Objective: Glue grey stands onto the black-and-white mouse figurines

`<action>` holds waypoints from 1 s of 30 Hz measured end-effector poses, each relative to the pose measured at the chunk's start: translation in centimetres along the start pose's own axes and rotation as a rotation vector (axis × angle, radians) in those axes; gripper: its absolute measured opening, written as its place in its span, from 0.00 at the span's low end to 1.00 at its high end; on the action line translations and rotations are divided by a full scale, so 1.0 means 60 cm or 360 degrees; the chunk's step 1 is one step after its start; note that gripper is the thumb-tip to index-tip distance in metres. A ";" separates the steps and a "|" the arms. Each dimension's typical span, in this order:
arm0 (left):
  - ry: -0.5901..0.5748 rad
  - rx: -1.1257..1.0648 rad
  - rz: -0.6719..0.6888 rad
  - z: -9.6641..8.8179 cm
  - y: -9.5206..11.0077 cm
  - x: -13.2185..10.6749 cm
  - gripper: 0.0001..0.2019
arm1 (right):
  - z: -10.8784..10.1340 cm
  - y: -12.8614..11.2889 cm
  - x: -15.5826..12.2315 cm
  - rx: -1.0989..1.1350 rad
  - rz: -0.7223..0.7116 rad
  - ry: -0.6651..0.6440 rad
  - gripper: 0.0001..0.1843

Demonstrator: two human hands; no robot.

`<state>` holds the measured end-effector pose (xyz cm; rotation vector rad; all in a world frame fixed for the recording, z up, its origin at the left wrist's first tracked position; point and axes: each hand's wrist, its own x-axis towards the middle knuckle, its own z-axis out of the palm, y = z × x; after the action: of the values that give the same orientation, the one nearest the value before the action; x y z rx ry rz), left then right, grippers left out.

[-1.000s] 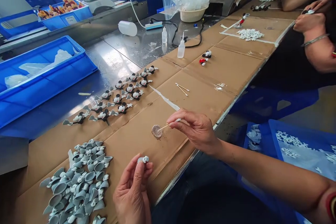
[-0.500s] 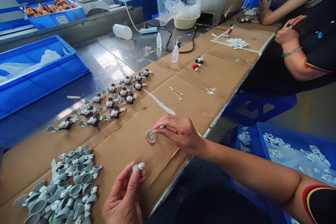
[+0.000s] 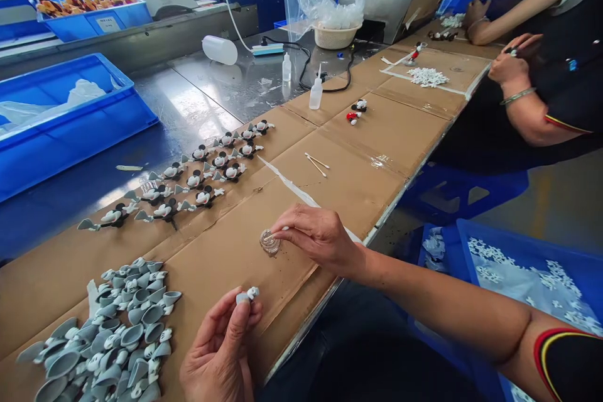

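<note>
My left hand (image 3: 226, 342) pinches a small grey cone part with a white gloved hand (image 3: 251, 293) between thumb and fingers, over the cardboard's near edge. My right hand (image 3: 320, 239) pinches a cotton swab (image 3: 285, 228), mostly hidden by the fingers. The swab's lower end is at a small round clear dish (image 3: 270, 242) on the cardboard. Left of my left hand lies a heap of similar grey cone parts (image 3: 113, 333). Beyond it, mouse-head figure parts (image 3: 204, 196) with black ears lie in rows. Two more swabs (image 3: 317, 164) rest past my right hand.
Squeeze bottles (image 3: 316, 93), a red-and-black figure (image 3: 354, 117) and a white-part pile (image 3: 428, 77) are farther along the bench. A blue bin (image 3: 75, 132) stands left; another blue bin (image 3: 532, 276) with white parts is low at right. A co-worker's hands (image 3: 511, 66) hold a small piece.
The view has shifted slightly. My right hand keeps the swab at the dish and my left keeps the cone part; little else differs. The co-worker's hands have moved a little.
</note>
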<state>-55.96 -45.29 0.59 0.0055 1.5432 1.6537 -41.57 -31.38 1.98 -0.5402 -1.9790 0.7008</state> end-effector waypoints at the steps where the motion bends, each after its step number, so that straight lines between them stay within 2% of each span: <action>1: -0.0004 0.0003 -0.0004 0.000 0.001 0.000 0.26 | 0.000 0.000 0.000 0.0016 0.0015 -0.0005 0.02; 5: -0.0009 0.0033 -0.0021 0.004 0.003 0.000 0.26 | -0.003 -0.001 -0.002 0.0080 0.0143 0.0001 0.03; 9: -0.0072 0.0068 -0.0066 0.015 0.006 -0.005 0.26 | -0.004 -0.002 -0.001 0.0195 0.0425 0.0071 0.05; 12: -0.0149 0.0069 -0.0066 0.026 0.006 -0.008 0.24 | -0.005 -0.001 0.001 0.0439 0.0651 0.0175 0.05; 16: -0.0226 0.0054 -0.0060 0.035 0.003 -0.009 0.23 | -0.010 -0.010 0.006 0.0773 0.0807 0.0248 0.05; 21: -0.0228 0.0027 -0.0066 0.035 0.001 -0.007 0.22 | -0.019 -0.046 0.008 0.0917 0.0799 0.0174 0.06; 25: -0.0240 0.0029 -0.0066 0.034 0.000 -0.008 0.22 | -0.019 -0.065 0.005 0.0764 0.0622 0.0073 0.04; 30: -0.0268 0.0030 -0.0060 0.032 -0.001 -0.009 0.21 | -0.014 -0.065 0.003 0.0582 0.0509 -0.0029 0.03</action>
<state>-54.56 -44.06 1.29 0.1223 1.4226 1.5681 -41.25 -33.94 5.00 -0.6312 -1.7390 1.2396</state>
